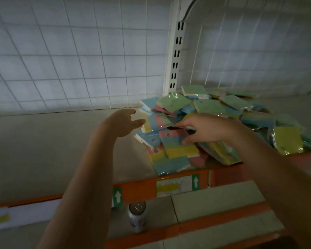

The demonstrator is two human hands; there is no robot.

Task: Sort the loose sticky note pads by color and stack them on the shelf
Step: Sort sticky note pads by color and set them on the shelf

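Note:
A loose heap of wrapped sticky note pads (210, 108) in green, blue, pink, yellow and striped colours covers the right part of the shelf (43, 150). My right hand (206, 130) reaches into the heap and pinches the right edge of a striped pad (156, 122), lifting it slightly. My left hand (126, 123) hovers just left of that pad, fingers relaxed and spread, holding nothing. A yellow pad (286, 140) lies at the heap's right end, and a striped pad (169, 162) lies by the front edge.
The shelf has a white wire-grid back (75, 56) and a slotted upright post (176, 56). Its orange front rail (142, 189) carries price labels. A can (137, 218) stands on the lower shelf beneath.

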